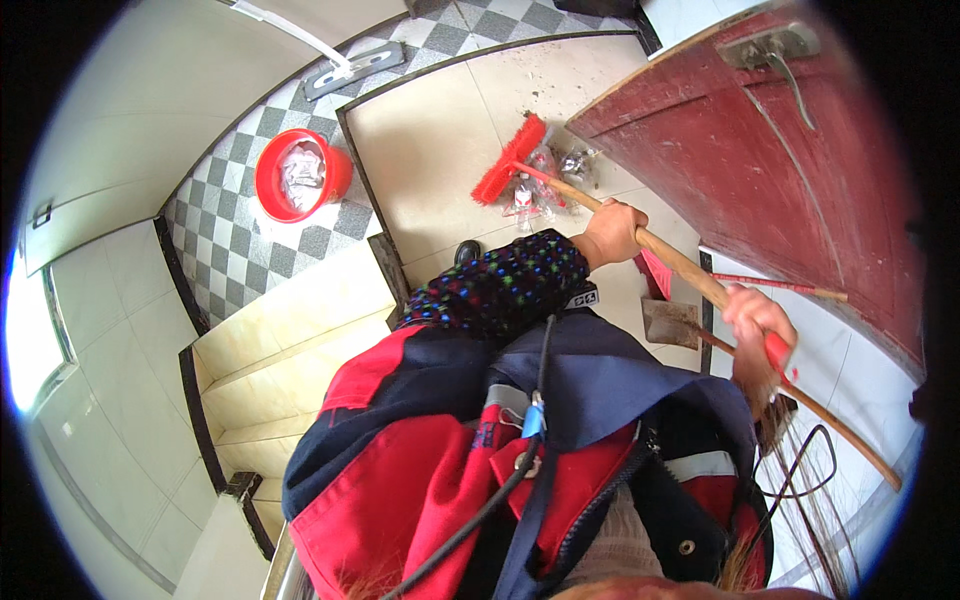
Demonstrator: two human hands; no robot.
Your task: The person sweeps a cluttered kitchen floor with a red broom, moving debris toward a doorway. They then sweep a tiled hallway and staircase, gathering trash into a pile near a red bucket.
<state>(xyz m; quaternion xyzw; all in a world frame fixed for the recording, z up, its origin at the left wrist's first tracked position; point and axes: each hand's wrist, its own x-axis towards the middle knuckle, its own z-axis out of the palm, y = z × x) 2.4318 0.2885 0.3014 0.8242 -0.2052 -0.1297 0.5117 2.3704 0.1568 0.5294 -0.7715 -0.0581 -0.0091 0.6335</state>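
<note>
A push broom with red bristles (510, 159) and a wooden handle (686, 266) slants across the view before me. My left hand (616, 231), at the end of a dark dotted sleeve, is wrapped around the handle's lower part. Higher up, near the red end cap, my right hand (757, 319) grips the same handle. The bristle head rests on the beige tiled floor (420, 135). Several clear plastic bottles (523, 199) lie against the broom's near side, beside a crumpled clear and dark plastic item (577, 166). Dirt crumbs (536, 94) are scattered beyond the head.
A red bucket (341, 169) with whitish cloth or paper stands left on checkered tiles. Behind it is a flat mop (356, 71). A worn red door (757, 150) is at right, with a shovel (671, 322) near its foot. Steps (262, 375) are at left.
</note>
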